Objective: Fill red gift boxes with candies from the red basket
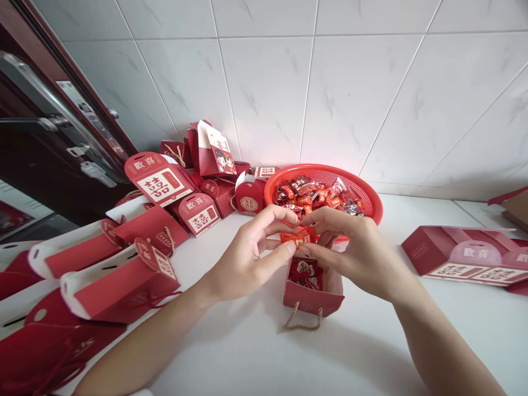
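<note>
Between the fingertips of both hands is a small orange-red wrapped candy (300, 236). My left hand (258, 242) pinches its left side, thumb in front. From the other side my right hand (350, 247) holds its right end with thumb and fingers. Just below the candy stands an open red gift box (312, 300) with wrapped candies (304, 269) inside and a twine handle (303, 328) hanging on the near side. Behind my hands is a round red plastic basket (373, 201), holding a heap of wrapped candies (315, 192) in red, orange and dark wrappers.
Many red gift boxes (124, 286) crowd the left of the white table (231, 341), with more piled (206, 154) by the wall. Other red boxes (466, 256) lie at the right. A tiled wall (264, 88) closes the back; a dark door (45, 126) is at left.
</note>
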`<state>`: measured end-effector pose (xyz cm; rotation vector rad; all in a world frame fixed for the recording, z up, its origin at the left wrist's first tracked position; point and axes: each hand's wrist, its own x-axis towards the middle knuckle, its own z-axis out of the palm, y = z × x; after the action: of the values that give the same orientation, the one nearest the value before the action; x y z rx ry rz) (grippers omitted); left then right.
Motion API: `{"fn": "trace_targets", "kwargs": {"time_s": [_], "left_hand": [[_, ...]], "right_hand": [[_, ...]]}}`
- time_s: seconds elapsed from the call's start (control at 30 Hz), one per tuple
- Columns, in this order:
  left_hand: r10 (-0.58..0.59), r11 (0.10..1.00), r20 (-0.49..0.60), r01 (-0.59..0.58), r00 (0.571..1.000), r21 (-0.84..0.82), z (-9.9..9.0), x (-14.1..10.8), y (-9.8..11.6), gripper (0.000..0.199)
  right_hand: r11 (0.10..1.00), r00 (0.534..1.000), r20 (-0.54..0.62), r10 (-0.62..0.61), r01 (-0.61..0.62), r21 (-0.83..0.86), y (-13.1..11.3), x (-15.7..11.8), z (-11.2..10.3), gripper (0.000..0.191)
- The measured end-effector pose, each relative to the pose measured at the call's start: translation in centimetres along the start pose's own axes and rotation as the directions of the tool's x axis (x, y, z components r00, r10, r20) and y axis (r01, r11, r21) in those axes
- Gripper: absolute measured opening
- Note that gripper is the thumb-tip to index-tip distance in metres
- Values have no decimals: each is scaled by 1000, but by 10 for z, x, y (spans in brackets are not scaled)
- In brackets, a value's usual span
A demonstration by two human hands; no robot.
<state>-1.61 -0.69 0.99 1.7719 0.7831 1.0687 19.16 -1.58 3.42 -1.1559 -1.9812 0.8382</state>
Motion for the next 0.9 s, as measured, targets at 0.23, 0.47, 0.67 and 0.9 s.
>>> {"fn": "trace_targets", "kwargs": {"time_s": [0.23, 0.47, 0.67, 0.9], "left_hand": [[-100, 974, -8, 100, 995, 204, -1, 1, -5, 25], [-257, 824, 277, 60, 926, 563, 5, -6, -1, 33], [97, 755, 311, -273, 945, 595, 13, -18, 3, 22], [43, 711, 349, -274, 936, 647, 9, -14, 0, 22]], "right_hand": [[985, 997, -36, -71, 65, -159, 3, -4, -9, 6], [955, 984, 156, -84, 125, -270, 2, -13, -31, 3], [908, 937, 317, -148, 256, -331, 2, -25, -40, 14], [847, 931, 317, -181, 311, -430, 0, -34, -32, 27]]}}
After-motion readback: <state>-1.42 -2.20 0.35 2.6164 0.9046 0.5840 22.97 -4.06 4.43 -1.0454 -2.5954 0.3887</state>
